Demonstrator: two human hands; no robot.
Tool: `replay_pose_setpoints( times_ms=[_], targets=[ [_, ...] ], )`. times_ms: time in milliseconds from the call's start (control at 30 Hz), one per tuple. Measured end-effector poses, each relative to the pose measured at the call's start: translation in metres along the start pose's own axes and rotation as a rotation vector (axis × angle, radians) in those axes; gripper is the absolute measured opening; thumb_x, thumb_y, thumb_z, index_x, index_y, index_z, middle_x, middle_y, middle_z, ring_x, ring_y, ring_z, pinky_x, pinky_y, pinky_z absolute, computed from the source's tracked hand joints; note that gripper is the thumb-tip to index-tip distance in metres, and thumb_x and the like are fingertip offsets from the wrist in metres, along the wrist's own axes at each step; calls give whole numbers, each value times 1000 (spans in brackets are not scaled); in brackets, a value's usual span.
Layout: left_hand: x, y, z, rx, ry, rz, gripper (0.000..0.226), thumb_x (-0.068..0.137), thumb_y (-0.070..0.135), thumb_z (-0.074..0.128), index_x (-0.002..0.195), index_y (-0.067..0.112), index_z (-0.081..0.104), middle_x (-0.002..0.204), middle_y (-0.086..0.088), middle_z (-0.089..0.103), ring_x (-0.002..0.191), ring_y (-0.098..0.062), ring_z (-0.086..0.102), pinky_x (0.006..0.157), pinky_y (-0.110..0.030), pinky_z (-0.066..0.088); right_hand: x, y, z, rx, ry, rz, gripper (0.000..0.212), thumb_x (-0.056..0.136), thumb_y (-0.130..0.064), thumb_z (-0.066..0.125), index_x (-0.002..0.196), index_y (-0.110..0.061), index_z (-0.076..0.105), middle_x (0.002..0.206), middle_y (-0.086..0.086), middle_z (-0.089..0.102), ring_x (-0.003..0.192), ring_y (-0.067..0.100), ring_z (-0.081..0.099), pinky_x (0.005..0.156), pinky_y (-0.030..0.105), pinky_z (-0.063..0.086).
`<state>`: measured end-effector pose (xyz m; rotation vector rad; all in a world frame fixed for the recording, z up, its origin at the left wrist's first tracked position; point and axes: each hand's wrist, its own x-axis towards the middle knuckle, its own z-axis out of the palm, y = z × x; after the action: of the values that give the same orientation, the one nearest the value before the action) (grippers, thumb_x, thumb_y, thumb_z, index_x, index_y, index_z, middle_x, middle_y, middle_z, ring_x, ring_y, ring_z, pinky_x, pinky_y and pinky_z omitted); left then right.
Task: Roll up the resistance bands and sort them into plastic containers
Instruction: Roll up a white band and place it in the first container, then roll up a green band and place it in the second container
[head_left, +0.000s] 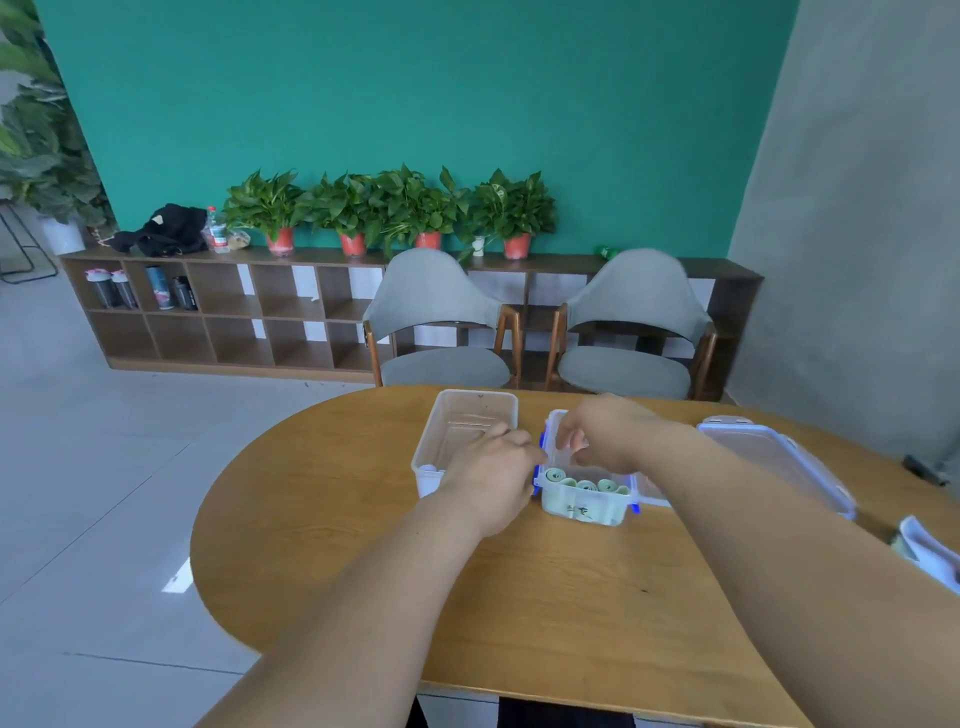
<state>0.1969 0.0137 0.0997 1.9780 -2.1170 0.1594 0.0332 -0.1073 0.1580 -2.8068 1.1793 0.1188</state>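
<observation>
Wooden table (363, 545) bears a blue-clipped container (582, 512) of rolled bands (587, 486) beside another container (467, 410).

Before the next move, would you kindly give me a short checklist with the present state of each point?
1. Rolled green bands sit inside the small container: ok.
2. Small container uncovered, top open: ok.
3. Left hand at the small container's left side, by the blue latch: ok; firm grip: cannot tell.
4. Right hand over the small container, fingers curled down; holding a band: cannot tell.
5. Room left in the small container: cannot tell, the right hand hides its far part.
6. Larger clear container open beside it, and a lid lying on the table to the right: ok.
</observation>
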Motion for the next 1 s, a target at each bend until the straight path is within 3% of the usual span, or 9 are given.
replay_pose_setpoints(
  times_ms=[167, 333, 467, 700, 767, 833, 900, 1000],
  targets=[
    [12, 45, 11, -4, 18, 114, 44, 99, 26, 62, 143, 32, 60, 138, 10, 60, 128, -20, 45, 104, -37, 43, -48, 41, 3, -9, -17, 82, 28, 94, -21, 68, 116, -38, 73, 108, -15, 70, 102, 14, 64, 88, 31, 55],
    [26, 98, 25, -24, -10, 227, 44, 103, 29, 59, 147, 27, 57, 146, 8, 56, 137, -20, 41, 113, -38, 37, -101, 92, 15, 65, -23, 202, 21, 94, -26, 71, 111, -40, 72, 108, -18, 71, 104, 11, 66, 86, 28, 55],
    [38, 140, 36, -50, -49, 297, 46, 103, 30, 59, 149, 28, 56, 148, 7, 53, 139, -21, 39, 116, -39, 37, -136, 134, 26, 122, -32, 290, 23, 94, -25, 74, 114, -36, 73, 108, -18, 72, 105, 11, 67, 96, 30, 55],
    [55, 197, 54, -49, -93, 397, 45, 104, 30, 58, 149, 29, 55, 152, 5, 51, 142, -23, 39, 119, -43, 34, -181, 186, 37, 145, -27, 412, 24, 94, -28, 74, 116, -36, 73, 111, -16, 71, 107, 11, 63, 99, 33, 53],
    [60, 208, 60, -40, -103, 413, 44, 104, 31, 58, 148, 28, 56, 149, 4, 53, 139, -24, 41, 117, -43, 37, -189, 200, 41, 147, -4, 443, 21, 93, -27, 75, 110, -40, 73, 108, -17, 71, 103, 11, 62, 94, 30, 53],
    [64, 218, 65, -28, -118, 424, 45, 104, 33, 58, 149, 28, 56, 149, 4, 54, 138, -23, 42, 116, -42, 37, -197, 211, 45, 131, 15, 458, 22, 92, -23, 71, 90, -45, 70, 95, -17, 68, 93, 12, 59, 75, 22, 47],
    [68, 227, 71, -32, -130, 428, 46, 105, 34, 58, 150, 28, 55, 150, 5, 54, 138, -22, 42, 117, -40, 35, -204, 220, 51, 126, 18, 481, 26, 87, -17, 64, 75, -39, 68, 88, -10, 68, 86, 16, 59, 64, 23, 45],
    [72, 240, 80, -52, -149, 422, 44, 105, 36, 57, 148, 29, 57, 147, 5, 57, 136, -21, 44, 115, -40, 39, -216, 229, 59, 137, 7, 496, 18, 86, -17, 62, 90, -29, 76, 100, -6, 73, 97, 18, 65, 85, 36, 58]
  ],
)
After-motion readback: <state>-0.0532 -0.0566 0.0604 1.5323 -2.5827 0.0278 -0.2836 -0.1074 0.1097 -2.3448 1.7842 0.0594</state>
